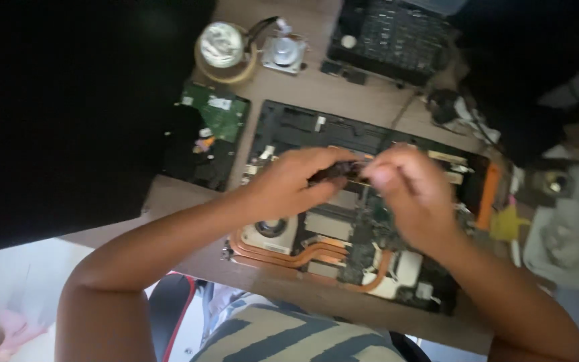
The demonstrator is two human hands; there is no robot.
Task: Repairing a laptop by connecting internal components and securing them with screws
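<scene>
Single head view, looking steeply down, close over opened laptop [370, 221] on table [189, 194]

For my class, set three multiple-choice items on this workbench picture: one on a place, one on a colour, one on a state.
1. Where does the green circuit board lie?
A. To the left of the opened laptop
B. Inside the laptop
C. On the person's lap

2. What colour are the heat pipes curving round the fan?
A. Blue
B. Copper-orange
C. White

3. How does the laptop lie?
A. Closed
B. Cover off, with its parts bare
C. Wrapped in cloth

Key: 1 A, the board rests on the table beside the case's left edge. 2 B, the pipes show copper-orange. 3 B, fan, pipes and boards are bare beneath the left hand and right hand, which meet over a small dark part.
</scene>
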